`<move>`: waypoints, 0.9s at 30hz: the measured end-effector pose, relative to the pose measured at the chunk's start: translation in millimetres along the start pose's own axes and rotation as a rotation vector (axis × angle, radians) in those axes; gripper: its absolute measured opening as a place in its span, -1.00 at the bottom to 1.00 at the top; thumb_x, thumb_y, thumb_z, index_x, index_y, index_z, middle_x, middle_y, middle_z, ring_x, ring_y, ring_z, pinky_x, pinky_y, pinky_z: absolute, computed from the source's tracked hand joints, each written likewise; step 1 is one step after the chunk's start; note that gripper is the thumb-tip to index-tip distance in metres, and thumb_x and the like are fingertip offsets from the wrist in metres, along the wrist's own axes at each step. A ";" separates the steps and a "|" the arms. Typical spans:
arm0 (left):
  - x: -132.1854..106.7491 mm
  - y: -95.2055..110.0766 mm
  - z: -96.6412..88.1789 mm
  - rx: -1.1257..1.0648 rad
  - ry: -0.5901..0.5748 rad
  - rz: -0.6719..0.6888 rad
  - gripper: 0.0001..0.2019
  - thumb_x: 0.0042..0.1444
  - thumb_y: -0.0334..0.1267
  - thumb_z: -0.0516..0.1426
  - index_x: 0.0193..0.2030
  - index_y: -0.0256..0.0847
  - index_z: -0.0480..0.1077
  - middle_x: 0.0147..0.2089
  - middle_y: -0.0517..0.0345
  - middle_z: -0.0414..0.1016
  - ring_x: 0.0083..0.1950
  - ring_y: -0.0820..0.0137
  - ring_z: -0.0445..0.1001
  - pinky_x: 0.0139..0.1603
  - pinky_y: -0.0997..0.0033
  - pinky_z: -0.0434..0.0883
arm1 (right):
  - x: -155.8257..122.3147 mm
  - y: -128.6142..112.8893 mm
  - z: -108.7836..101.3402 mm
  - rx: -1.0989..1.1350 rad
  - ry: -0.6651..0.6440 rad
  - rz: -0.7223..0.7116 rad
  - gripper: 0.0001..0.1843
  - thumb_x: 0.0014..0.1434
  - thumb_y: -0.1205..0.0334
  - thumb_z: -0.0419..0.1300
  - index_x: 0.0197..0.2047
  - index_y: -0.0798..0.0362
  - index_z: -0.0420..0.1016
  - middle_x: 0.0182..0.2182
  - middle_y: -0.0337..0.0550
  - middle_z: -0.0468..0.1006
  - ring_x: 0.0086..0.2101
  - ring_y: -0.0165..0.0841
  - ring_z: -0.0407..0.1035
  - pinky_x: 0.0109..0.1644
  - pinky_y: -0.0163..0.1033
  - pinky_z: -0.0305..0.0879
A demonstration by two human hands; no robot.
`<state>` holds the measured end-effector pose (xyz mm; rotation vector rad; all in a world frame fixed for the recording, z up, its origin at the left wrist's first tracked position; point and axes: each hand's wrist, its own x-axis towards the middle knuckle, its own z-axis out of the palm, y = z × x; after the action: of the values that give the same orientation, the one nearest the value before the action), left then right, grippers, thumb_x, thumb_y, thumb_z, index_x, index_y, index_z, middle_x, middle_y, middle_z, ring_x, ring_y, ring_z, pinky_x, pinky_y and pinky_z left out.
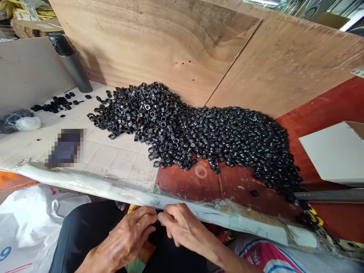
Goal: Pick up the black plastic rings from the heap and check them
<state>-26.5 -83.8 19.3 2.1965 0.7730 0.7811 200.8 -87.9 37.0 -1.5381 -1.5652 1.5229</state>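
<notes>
My left hand (126, 237) and my right hand (186, 229) meet just below the front edge of the table, above my lap. The fingers of both are closed in a pinch, tips nearly touching. Something dark shows between the fingertips, too small and too covered to name. Beyond them on the tabletop lies a large heap of black plastic rings (133, 110). It runs into a second heap of small, round, black cap-like pieces (241, 132) on the right. Neither hand touches the heaps.
A white padded edge (113, 187) runs along the table front, with plywood (159, 45) behind. A dark cylinder (76, 72), small black pieces (54, 105) and a blurred-out flat object (65, 148) are left. A white box (332, 153) and metal bar (332, 195) stand right. Sacks (25, 227) flank my legs.
</notes>
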 end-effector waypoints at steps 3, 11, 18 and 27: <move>27.0 -4.4 -17.7 -0.004 -0.046 -0.200 -0.82 0.24 -0.12 0.32 -0.14 -0.11 0.49 -0.34 0.21 0.55 -0.38 0.36 0.56 -0.38 0.45 0.53 | 27.0 5.7 -21.3 -0.349 0.324 -0.212 -0.83 0.33 0.18 0.25 -0.32 0.01 0.49 -0.52 -0.25 0.53 -0.51 -0.37 0.40 -0.38 -0.30 0.20; 109.8 -67.3 5.9 0.392 0.323 -0.425 -0.73 0.25 -0.23 0.28 0.06 -0.16 0.48 -0.03 0.03 0.56 -0.28 0.28 0.61 -0.20 0.29 0.54 | 98.5 2.0 -22.3 -0.732 0.533 -0.159 -0.90 0.35 0.30 0.22 -0.09 0.07 0.56 -0.23 0.03 0.69 -0.26 -0.15 0.58 -0.22 -0.21 0.32; 112.6 -68.6 6.1 0.271 0.341 -0.435 -0.82 0.16 -0.37 0.22 -0.09 -0.17 0.54 -0.16 0.12 0.55 -0.33 0.37 0.54 -0.21 0.36 0.49 | 100.1 10.6 -22.7 -0.621 0.555 -0.333 -0.88 0.28 0.34 0.21 -0.12 0.02 0.53 -0.21 -0.05 0.62 -0.23 -0.21 0.53 -0.18 -0.22 0.37; 110.2 -57.3 -10.3 -0.711 0.338 -0.666 -0.59 0.05 -0.10 0.37 0.01 -0.24 0.54 -0.33 0.16 0.60 -0.30 0.35 0.57 -0.24 0.41 0.46 | 107.5 15.2 -26.2 -0.016 0.430 -0.505 -0.86 0.18 0.25 0.34 -0.17 -0.01 0.52 -0.32 -0.22 0.63 -0.42 -0.37 0.47 -0.29 -0.29 0.46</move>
<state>20.2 31.7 16.5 1.0914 1.0975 0.8959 201.4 14.6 -7.4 -1.2409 -1.5481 0.8406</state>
